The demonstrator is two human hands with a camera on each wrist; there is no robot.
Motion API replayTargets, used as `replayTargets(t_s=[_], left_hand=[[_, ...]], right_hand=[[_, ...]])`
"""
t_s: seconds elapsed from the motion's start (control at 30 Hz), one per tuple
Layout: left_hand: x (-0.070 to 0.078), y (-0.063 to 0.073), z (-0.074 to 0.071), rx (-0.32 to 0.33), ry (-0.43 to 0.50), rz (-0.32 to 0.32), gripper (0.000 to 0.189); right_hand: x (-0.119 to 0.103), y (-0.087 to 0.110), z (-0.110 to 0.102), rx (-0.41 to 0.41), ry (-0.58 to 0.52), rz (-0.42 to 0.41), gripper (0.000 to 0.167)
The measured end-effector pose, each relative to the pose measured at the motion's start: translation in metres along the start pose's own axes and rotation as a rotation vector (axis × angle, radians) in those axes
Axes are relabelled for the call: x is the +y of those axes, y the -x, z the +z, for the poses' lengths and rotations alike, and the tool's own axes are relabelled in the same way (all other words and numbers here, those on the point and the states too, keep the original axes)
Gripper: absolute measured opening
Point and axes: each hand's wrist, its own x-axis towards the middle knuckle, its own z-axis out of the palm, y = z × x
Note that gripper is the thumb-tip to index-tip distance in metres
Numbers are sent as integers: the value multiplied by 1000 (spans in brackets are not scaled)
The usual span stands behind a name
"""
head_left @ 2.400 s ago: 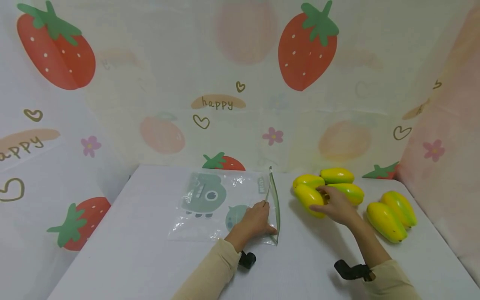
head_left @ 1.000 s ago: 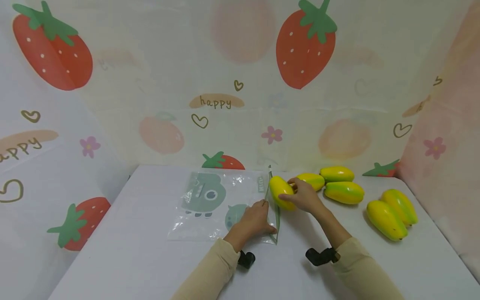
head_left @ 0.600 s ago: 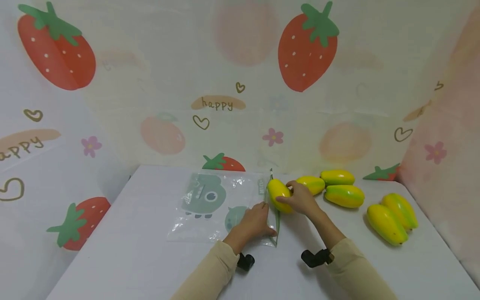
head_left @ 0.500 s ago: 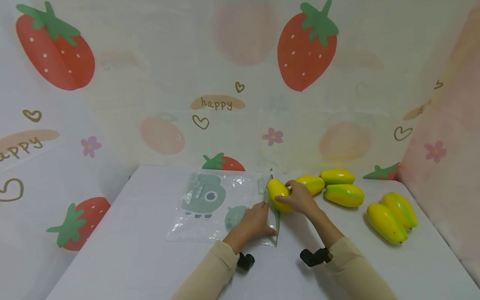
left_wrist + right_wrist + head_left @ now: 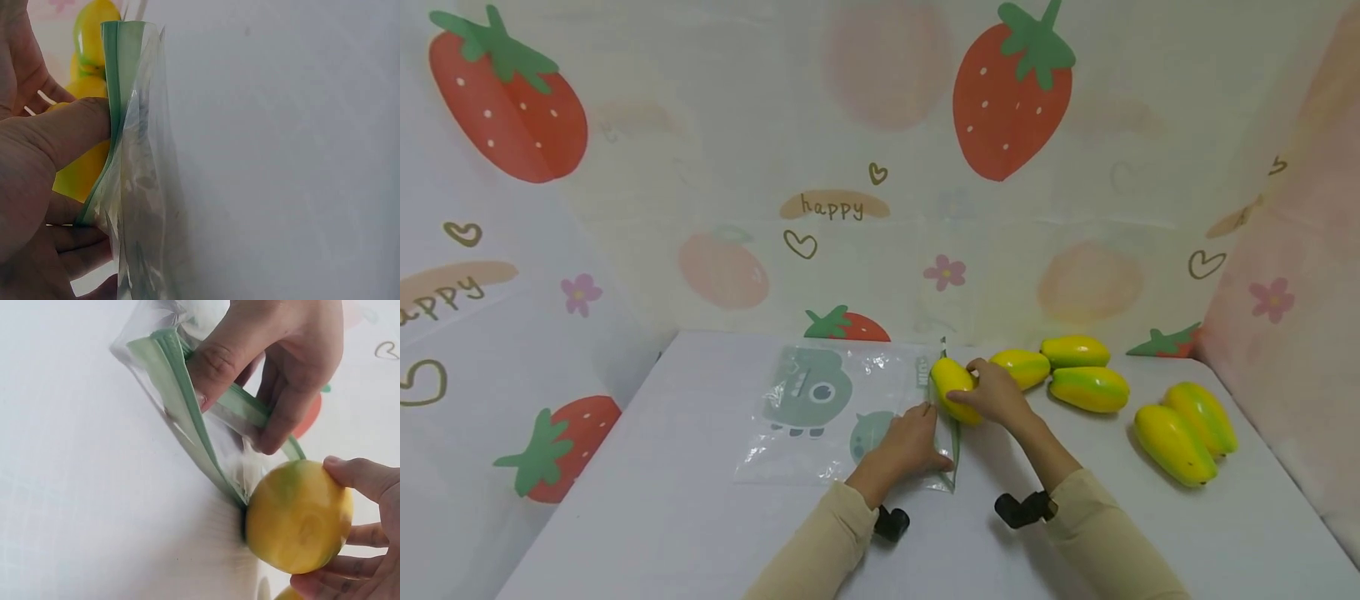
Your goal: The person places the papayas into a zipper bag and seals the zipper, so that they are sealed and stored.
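A clear zip bag (image 5: 808, 454) with green cartoon monsters lies flat on the table, its green-edged mouth (image 5: 194, 419) facing right and parted. My left hand (image 5: 901, 446) holds that mouth, thumb at one green edge and fingers at the other, as the right wrist view shows. In my right hand (image 5: 1000, 398) is a yellow-green mango (image 5: 951, 383), gripped between thumb and fingers. The mango's far end overlaps the bag's opening in the head view; in the right wrist view its side is right at the green edge (image 5: 240, 494). The end inside the grip is partly hidden.
Just beyond the right hand lie three more mangoes (image 5: 1088, 390), close together. A pair of mangoes (image 5: 1175, 446) rests farther right. The white table (image 5: 662, 500) meets a strawberry-print cloth backdrop (image 5: 865, 275) behind and at both sides.
My right hand has picked up the front mango from the group and carried it left to the bag's mouth, edging slightly farther left recently. The left hand keeps its place on the bag.
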Motion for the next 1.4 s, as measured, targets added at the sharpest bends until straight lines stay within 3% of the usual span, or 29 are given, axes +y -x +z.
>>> replayTargets(t_s=[0.23,0.5,0.83,0.97,1.07,1.4], left_hand=[[-2,2,-2,26,51,19,86],[-4,3,0,127,33,31,72],[-3,5,1,261,131,-27,67],[-3,3,2,271,172,-72,65],[-3,1,5,278,197,-98,58],[-4,-1,12,355,325,-102,26]], right_hand=[[3,-1,0,10,-12,-10,67],[2,-2,2,8,6,-22,68],[1,-1,3,15,8,-26,66],[1,-1,4,16,6,-16,65],[1,-2,4,16,10,-10,65],[2,-1,5,25,-3,-14,66]])
